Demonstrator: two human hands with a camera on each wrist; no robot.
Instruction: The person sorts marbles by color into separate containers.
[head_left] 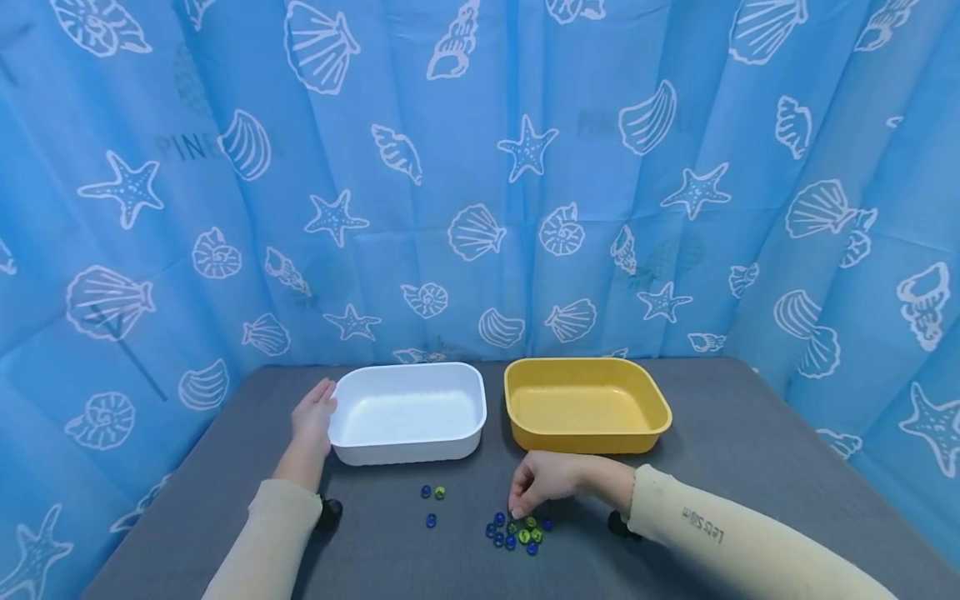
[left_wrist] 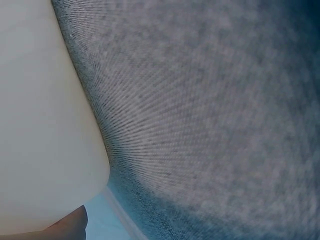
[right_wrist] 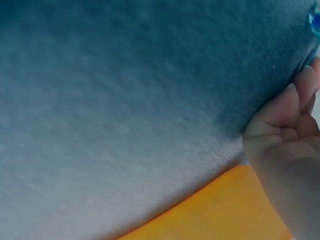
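Note:
My left hand (head_left: 315, 414) lies flat with straight fingers against the left wall of an empty white bin (head_left: 407, 433); the left wrist view shows that wall (left_wrist: 45, 125) close up. My right hand (head_left: 534, 483) hangs in front of an empty yellow bin (head_left: 587, 433), its fingertips (head_left: 517, 510) bunched and pointing down onto a cluster of blue and green marbles (head_left: 517, 532). Whether a marble is pinched is hidden. In the right wrist view, loosely curled fingers (right_wrist: 285, 115) reach toward a blue marble (right_wrist: 315, 21), with the yellow bin (right_wrist: 220, 210) below.
Three stray marbles (head_left: 432, 500) lie left of the cluster. Both bins stand side by side at the back of a grey cloth-covered table (head_left: 750, 450). A blue seashell curtain (head_left: 480, 167) closes off the back and both sides.

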